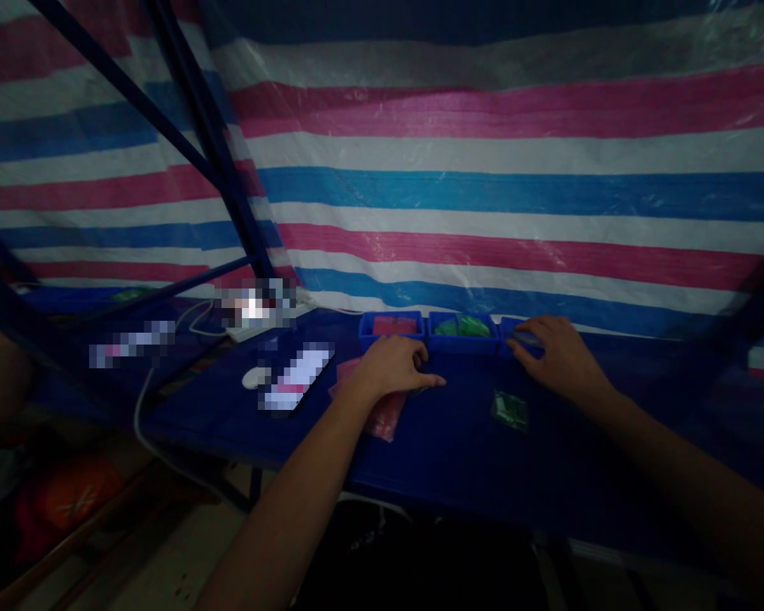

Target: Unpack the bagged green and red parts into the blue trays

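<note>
My left hand (391,367) is over some pink plastic packets (385,417) on the blue table. Its thumb points right, apart from the bent fingers, and a small item under the thumb is too dark to make out. At the right-hand blue bin (508,326), my right hand (560,356) has its fingers over the edge, with thumb and forefinger apart. Something clear shows in the gap between them, seemingly in the bin. A small green packet (509,410) lies flat on the table between my hands.
Blue bins with pink packets (395,325) and green packets (463,326) stand along the back. To the left are a lit phone (298,375), a white round object (255,378) and a power strip (273,322) with cables. A striped plastic sheet (515,195) hangs behind.
</note>
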`<state>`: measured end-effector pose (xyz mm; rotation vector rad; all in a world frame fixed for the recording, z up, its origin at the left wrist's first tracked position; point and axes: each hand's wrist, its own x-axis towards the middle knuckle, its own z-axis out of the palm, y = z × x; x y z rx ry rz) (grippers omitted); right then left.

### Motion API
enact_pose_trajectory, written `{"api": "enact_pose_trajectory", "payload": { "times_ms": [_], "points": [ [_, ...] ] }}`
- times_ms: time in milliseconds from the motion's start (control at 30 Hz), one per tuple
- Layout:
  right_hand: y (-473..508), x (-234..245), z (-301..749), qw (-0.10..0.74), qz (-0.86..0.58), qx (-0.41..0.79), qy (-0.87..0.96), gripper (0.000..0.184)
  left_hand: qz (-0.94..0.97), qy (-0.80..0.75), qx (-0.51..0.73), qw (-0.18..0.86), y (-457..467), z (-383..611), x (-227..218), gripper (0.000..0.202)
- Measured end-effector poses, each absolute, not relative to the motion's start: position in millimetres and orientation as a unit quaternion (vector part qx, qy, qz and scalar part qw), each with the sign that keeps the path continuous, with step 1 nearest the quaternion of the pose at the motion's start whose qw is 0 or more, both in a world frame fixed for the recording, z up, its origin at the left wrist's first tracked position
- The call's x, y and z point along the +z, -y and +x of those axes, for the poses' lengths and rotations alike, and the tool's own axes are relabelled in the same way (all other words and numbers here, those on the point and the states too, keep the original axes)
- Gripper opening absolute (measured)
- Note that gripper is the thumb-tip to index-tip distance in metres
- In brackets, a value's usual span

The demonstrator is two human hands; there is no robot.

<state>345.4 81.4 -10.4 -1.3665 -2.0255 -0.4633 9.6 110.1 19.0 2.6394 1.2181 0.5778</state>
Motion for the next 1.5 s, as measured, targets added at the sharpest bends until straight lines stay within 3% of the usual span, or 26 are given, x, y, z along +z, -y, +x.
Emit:
{"api": "enact_pose_trajectory", "payload": {
  "times_ms": [133,267,400,700,1067,1233,1333,1500],
  "points": [
    [-77,-8,339,0.339,-0.512,-0.159,0.773,0.028,0.882,-0.411,0.168,0.156,-113,5,18,0.054],
    [-75,-6,335,0.353,-0.503,-0.144,0.776,0.027,0.874,-0.377,0.171,0.255,-113,10,13,0.037],
    [-70,-4,325,0.369,-0.484,-0.124,0.784,0.024,0.882,-0.330,0.182,0.282,-111,19,11,0.023],
    [-60,-3,308,0.385,-0.459,-0.069,0.798,0.023,0.875,-0.308,0.183,0.325,-111,10,14,0.037],
    [-57,-4,304,0.376,-0.458,-0.062,0.803,0.023,0.902,-0.272,0.178,0.284,-103,18,16,0.047],
    [-57,-3,302,0.378,-0.457,-0.047,0.804,0.023,0.922,-0.280,0.206,0.171,-103,18,20,0.032],
    [-57,-3,303,0.375,-0.458,-0.051,0.804,0.024,0.917,-0.318,0.208,0.124,-106,12,23,0.039],
    [-57,-4,303,0.369,-0.460,-0.055,0.806,0.023,0.905,-0.364,0.133,0.174,-109,0,23,0.036]
  ]
}}
